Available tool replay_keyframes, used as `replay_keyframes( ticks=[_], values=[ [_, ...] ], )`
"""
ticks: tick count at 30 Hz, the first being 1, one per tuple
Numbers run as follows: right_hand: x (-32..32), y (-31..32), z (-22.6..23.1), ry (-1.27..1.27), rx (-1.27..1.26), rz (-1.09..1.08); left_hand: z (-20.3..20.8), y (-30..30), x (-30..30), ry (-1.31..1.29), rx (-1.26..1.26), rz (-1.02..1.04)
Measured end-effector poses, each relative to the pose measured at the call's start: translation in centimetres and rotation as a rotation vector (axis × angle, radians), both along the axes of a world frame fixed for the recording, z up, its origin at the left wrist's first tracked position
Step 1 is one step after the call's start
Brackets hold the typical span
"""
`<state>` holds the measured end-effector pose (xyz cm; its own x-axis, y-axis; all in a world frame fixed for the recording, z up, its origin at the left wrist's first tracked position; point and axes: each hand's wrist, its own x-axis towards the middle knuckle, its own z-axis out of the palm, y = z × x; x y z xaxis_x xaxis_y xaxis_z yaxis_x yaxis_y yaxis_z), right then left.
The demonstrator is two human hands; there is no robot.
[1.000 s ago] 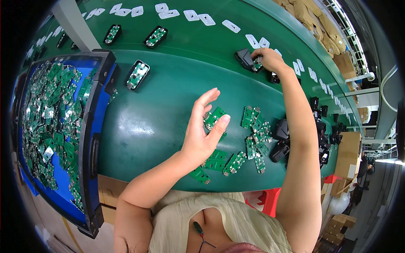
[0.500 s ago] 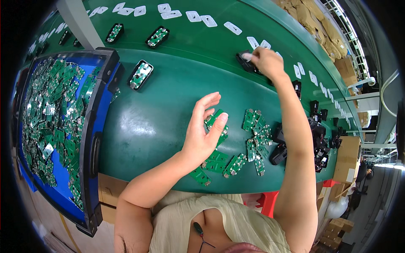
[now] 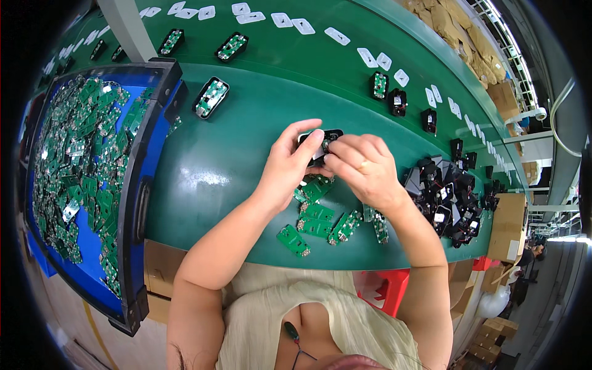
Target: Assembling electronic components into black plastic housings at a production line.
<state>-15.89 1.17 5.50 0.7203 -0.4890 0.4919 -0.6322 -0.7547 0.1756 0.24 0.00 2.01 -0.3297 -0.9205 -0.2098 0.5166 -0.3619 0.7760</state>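
Above the middle of the bench, my left hand is closed around a small black plastic casing whose inner side faces up. My right hand reaches in from the right, its thumb and fingers pressed together at the casing. What those fingertips pinch is hidden. Just below both hands lie several loose green circuit boards, partly overlapping. On the right a heap of black casings is piled close to my right forearm.
A blue bin with a dark rim, full of circuit boards, stands at the left. One casing with a board rests near the bench's far edge. Beyond, the green belt carries more casings and white pieces. A red stool stands below.
My right hand has come back from the far right of the belt to the middle. My left hand, empty-looking before, now holds a black casing. Pieces on the belt have shifted slightly.
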Motion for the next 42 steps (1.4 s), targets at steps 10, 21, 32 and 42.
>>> replay_keyframes(
  ticks=[10, 21, 32, 42],
  values=[
    [-0.5, 3.6, -2.2, -0.619, 0.459, -0.324, -0.7, 0.7, -0.9, -0.037, -0.189, -0.064],
    [-0.8, 3.6, -0.5, -0.766, 0.586, -0.345, -1.4, 0.6, -1.2, -0.169, -0.335, -0.007],
    [-0.3, 2.5, -1.9, -0.649, 0.560, -0.476, -0.1, -0.9, 0.5, 0.041, -0.016, 0.104],
    [0.5, 3.2, -4.1, -0.654, 0.882, -0.566, -0.6, -0.7, 0.4, -0.079, -0.047, 0.078]
  ],
)
